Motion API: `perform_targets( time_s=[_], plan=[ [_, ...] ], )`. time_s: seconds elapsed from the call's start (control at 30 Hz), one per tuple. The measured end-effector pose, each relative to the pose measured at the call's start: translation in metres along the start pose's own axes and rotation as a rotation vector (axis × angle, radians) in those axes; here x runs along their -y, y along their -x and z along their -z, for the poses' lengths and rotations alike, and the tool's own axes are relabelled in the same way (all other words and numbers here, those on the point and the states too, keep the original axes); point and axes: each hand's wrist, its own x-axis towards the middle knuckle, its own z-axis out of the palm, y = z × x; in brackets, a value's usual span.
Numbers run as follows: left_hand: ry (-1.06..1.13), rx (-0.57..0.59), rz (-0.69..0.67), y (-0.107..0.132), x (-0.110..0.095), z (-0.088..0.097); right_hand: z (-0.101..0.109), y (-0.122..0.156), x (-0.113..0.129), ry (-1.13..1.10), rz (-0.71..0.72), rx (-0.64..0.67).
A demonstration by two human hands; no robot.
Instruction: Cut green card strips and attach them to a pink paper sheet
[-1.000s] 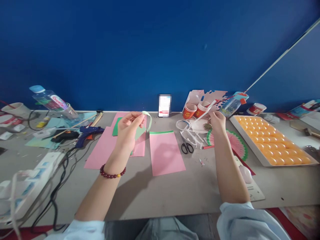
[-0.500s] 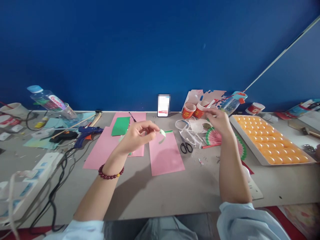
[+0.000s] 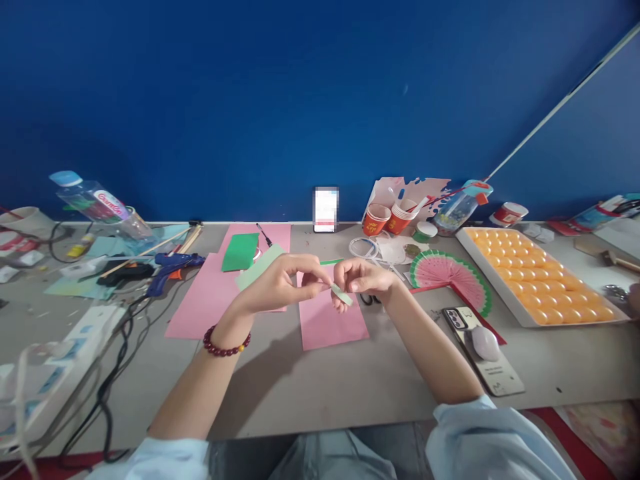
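Head view: above a pink sheet (image 3: 333, 328), a pale green strip (image 3: 343, 295) is pinched by the left hand (image 3: 290, 283), thumb and forefinger together. It is met by the right hand (image 3: 364, 277), fingers curled close; whether it is gripped there cannot be told. Beyond the right hand, red paper cups (image 3: 377, 223) are marked with yellow characters, and coloured bits are held in a clear bottle (image 3: 454, 215). Well to that hand's right, a white tray (image 3: 575, 323) is filled with orange balls (image 3: 543, 273). Far left of the left hand, a blue-capped bottle (image 3: 90, 198) is tilted, its red label lettering not surely legible.
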Motion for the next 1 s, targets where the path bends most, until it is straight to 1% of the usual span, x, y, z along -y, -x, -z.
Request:
perform_targets(
  time_s=[0.17,0.33,0.4,0.53,0.6,0.67,0.77,0.83,0.9,0.93,1.0],
  plan=[
    [-0.020,0.004,-0.024,0.000,0.001,0.002,-0.002,-0.003,-0.003,-0.020,-0.034,-0.059],
    [-0.053,-0.005,-0.001,0.000,0.000,0.004,-0.001,-0.002,-0.002,0.003,-0.057,-0.111],
    [-0.084,-0.006,0.006,0.000,0.000,0.006,-0.001,-0.001,0.000,0.030,-0.072,-0.156],
    [-0.200,-0.036,0.075,0.001,0.000,0.010,-0.002,0.004,0.011,0.132,-0.127,-0.257],
    [-0.274,-0.044,0.129,0.001,0.002,0.011,-0.002,0.009,0.018,0.196,-0.120,-0.310],
    [-0.347,-0.001,0.197,0.002,0.006,0.009,-0.001,0.016,0.027,0.233,-0.059,-0.402],
    [-0.459,0.165,0.282,0.006,0.017,-0.002,-0.001,0.028,0.040,0.240,0.080,-0.594],
    [-0.542,0.280,0.274,0.013,0.027,-0.014,-0.002,0.035,0.049,0.264,0.150,-0.682],
    [-0.589,0.347,0.252,0.023,0.041,-0.027,-0.004,0.040,0.056,0.281,0.205,-0.751],
    [-0.630,0.372,0.245,0.029,0.047,-0.033,-0.006,0.042,0.059,0.279,0.226,-0.783],
    [-0.699,0.377,0.245,0.040,0.061,-0.042,-0.009,0.045,0.063,0.258,0.252,-0.841]
  ],
)
